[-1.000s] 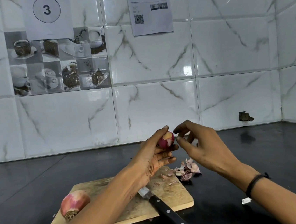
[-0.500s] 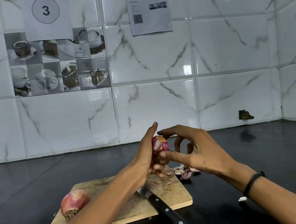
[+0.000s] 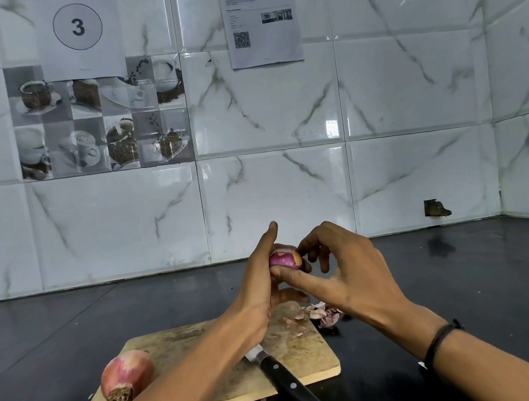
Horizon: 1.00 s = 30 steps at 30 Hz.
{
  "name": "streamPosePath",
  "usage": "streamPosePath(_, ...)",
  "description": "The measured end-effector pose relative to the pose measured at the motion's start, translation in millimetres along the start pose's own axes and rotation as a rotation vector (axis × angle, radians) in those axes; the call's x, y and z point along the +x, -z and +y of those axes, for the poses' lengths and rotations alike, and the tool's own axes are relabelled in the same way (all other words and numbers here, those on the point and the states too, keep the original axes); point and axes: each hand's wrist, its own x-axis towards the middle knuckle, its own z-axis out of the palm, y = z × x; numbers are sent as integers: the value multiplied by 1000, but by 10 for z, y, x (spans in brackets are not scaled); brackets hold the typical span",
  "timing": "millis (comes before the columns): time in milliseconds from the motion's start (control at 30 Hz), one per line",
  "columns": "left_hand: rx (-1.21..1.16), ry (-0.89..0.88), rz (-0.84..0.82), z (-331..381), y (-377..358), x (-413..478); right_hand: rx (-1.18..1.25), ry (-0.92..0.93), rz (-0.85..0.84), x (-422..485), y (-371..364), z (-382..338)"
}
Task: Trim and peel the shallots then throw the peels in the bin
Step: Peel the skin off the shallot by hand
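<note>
A small purple shallot, partly peeled, is held up above the wooden cutting board. My left hand cradles it from the left with the forefinger raised. My right hand pinches the shallot's right side with thumb and fingers. A larger unpeeled shallot lies on the board's left end, root end toward me. A pile of loose peels sits at the board's far right corner, partly on the counter. No bin is in view.
A black-handled knife lies on the board, handle overhanging the near edge, blade hidden under my left forearm. The board rests on a dark counter backed by a white tiled wall. A small white scrap lies by my right wrist.
My right hand has moved left from beside the shallot and closed its fingers onto it. My left hand has turned the shallot slightly and raised its forefinger.
</note>
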Motion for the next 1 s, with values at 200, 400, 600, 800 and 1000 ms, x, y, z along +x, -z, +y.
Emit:
streamPosePath(200, -137, 36, 36, -7, -19, -82, 2, 53, 38, 0, 6, -48)
streamPosePath(400, -219, 29, 67, 99, 47, -34, 91, 165, -30, 34, -42, 14)
streamPosePath(600, -289, 46, 56, 115, 35, -19, 52, 183, -17, 42, -59, 62)
streamPosePath(800, -149, 41, 55, 106, 9, -54, 98, 206, -67, 49, -71, 44)
streamPosePath(1000, -133, -28, 86, 139, -13, -82, 174, 174, -48, 51, -47, -33)
